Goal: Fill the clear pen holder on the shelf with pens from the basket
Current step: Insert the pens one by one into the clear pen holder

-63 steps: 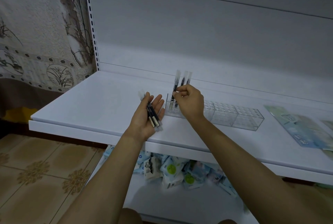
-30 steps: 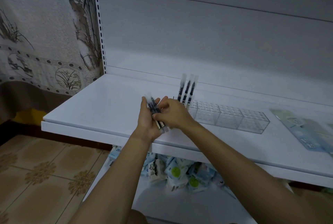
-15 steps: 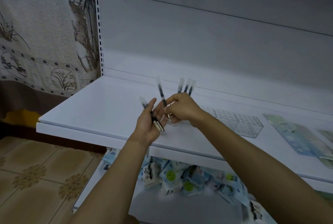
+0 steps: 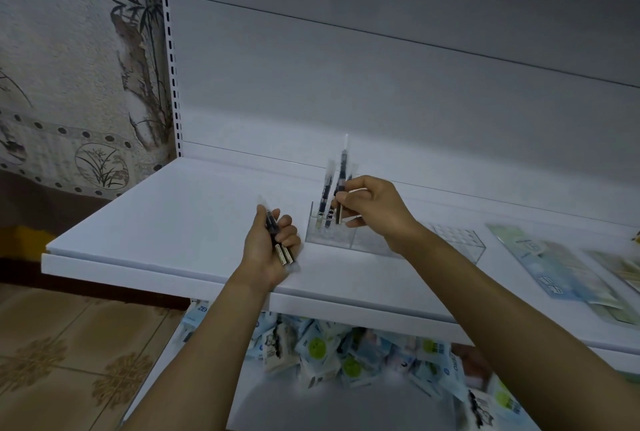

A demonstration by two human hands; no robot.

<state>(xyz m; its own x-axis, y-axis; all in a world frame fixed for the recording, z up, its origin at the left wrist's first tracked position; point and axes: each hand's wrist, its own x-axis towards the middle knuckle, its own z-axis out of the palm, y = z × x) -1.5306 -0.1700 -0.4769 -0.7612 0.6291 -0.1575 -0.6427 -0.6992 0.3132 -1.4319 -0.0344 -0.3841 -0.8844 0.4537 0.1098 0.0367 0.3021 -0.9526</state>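
Right hand (image 4: pixel 374 208) pinches a black clear-capped pen (image 4: pixel 343 170) upright at the clear plastic pen holder (image 4: pixel 464 243) on the white shelf (image 4: pixel 173 215). Left hand (image 4: pixel 266 250) grips two black pens (image 4: pixel 280 247) beside it. Pale blue packets (image 4: pixel 554 264) lie farther right.

We reach both forearms forward, our left hand (image 4: pixel 266 254) curled round a few pens (image 4: pixel 284 255), our right hand (image 4: pixel 377 212) pinching one pen (image 4: pixel 343 167) upright.
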